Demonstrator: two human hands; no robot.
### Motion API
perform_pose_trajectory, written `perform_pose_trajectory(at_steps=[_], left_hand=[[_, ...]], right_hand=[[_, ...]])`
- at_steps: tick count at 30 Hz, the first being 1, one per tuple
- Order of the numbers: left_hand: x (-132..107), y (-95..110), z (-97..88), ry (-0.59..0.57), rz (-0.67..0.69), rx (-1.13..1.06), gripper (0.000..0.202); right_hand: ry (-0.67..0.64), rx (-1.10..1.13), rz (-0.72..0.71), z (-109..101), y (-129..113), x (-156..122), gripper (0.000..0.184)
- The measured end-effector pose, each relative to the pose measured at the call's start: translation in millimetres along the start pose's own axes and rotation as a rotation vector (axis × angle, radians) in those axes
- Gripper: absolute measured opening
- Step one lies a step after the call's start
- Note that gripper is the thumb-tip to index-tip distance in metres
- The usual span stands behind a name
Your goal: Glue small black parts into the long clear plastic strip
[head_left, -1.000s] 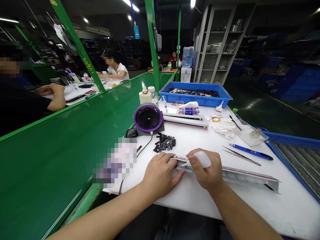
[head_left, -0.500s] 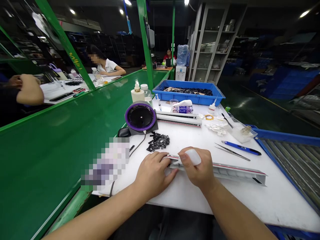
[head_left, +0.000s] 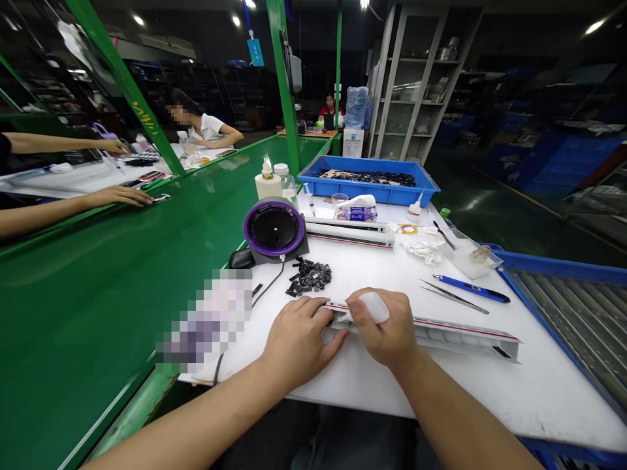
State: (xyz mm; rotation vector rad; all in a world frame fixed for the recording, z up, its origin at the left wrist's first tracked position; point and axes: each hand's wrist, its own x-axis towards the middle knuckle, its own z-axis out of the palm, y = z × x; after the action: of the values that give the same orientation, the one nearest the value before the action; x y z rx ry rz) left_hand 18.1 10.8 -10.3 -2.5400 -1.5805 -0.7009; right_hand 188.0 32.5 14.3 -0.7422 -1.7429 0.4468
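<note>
A long white channel-shaped shell (head_left: 460, 334) with a red and black stripe lies across the table, its hollow side toward me. My left hand (head_left: 296, 336) is closed around its left end, fingers over the far edge and thumb along the near side. In my right hand (head_left: 389, 333) is a small white squeeze bottle (head_left: 376, 307), gripped between thumb and fingers. The bottle's nozzle points left into the hollow, close to my left fingertips; whether it touches the shell I cannot tell. Just beyond my left hand lies a pile of small black pieces (head_left: 309, 277).
Tweezers (head_left: 455, 297) and a blue pen-like tool (head_left: 473, 288) lie to the right. Behind stand a round purple-rimmed fan (head_left: 274, 228), striped shells (head_left: 350, 238) and a blue tray (head_left: 367, 190). A green partition (head_left: 122, 281) borders the left, with co-workers beyond.
My hands, the bottle and the shell hold nearly the same positions. Beyond the partition, a co-worker's arms have stretched out over the other table. The view has shifted slightly.
</note>
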Motion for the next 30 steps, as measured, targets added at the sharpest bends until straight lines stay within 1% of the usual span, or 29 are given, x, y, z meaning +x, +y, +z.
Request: perform_pose_trajectory(at_steps=[13, 30], left_hand=[[-0.9, -0.7, -0.9, -0.023, -0.007, -0.001, 0.025], [1.1, 0.0, -1.0, -0.011, 0.000, 0.005, 0.024]], right_hand=[[-0.006, 0.005, 0.002, -0.3, -1.2, -0.7, 0.016], [-0.014, 0.010, 0.014, -0.4, -0.7, -0.8, 0.016]])
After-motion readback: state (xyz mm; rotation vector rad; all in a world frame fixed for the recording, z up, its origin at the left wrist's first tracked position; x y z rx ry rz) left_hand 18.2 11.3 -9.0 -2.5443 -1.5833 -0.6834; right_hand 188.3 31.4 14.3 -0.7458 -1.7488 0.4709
